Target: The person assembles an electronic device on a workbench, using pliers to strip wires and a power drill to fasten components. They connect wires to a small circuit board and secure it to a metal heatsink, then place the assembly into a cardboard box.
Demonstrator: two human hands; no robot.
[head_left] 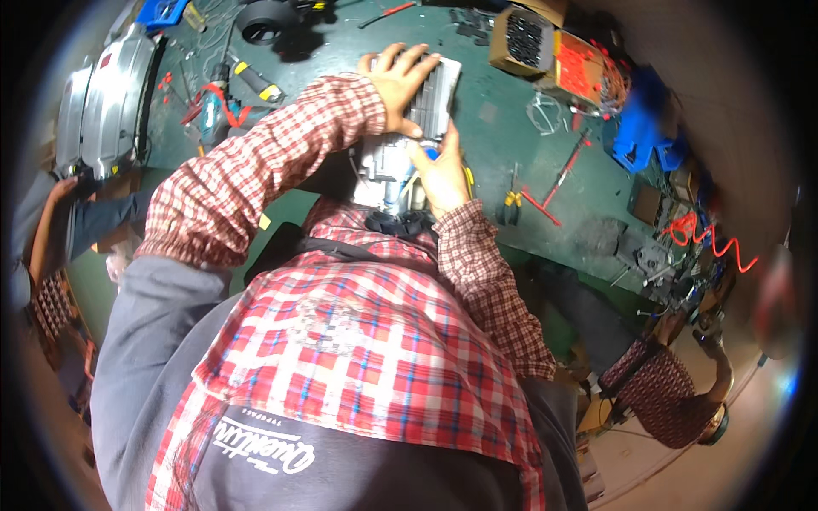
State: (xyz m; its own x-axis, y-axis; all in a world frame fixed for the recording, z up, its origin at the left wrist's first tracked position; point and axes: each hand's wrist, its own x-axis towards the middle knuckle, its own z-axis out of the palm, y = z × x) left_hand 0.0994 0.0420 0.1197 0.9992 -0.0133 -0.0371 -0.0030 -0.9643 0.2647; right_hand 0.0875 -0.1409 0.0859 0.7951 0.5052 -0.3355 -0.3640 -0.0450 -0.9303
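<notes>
A silvery metal housing [436,100] with dark ribs on its far part sits at the table's near edge, close to my body. My left hand [397,87] lies on its far left part, fingers stretched and spread. Around the right side of the housing, my right hand [443,177] is wrapped, thumb on top. Its other fingers are partly hidden. Beside that thumb shows a small blue part [432,154]. The near end of the housing is washed out by bright light, so its details are unclear.
On the green table [498,128], a cordless drill [213,115] lies left; yellow-black pliers [511,200] and a red T-handle tool [558,183] lie right. Boxes of black parts [526,38] and red parts [579,64] stand far right. Co-workers sit at both sides.
</notes>
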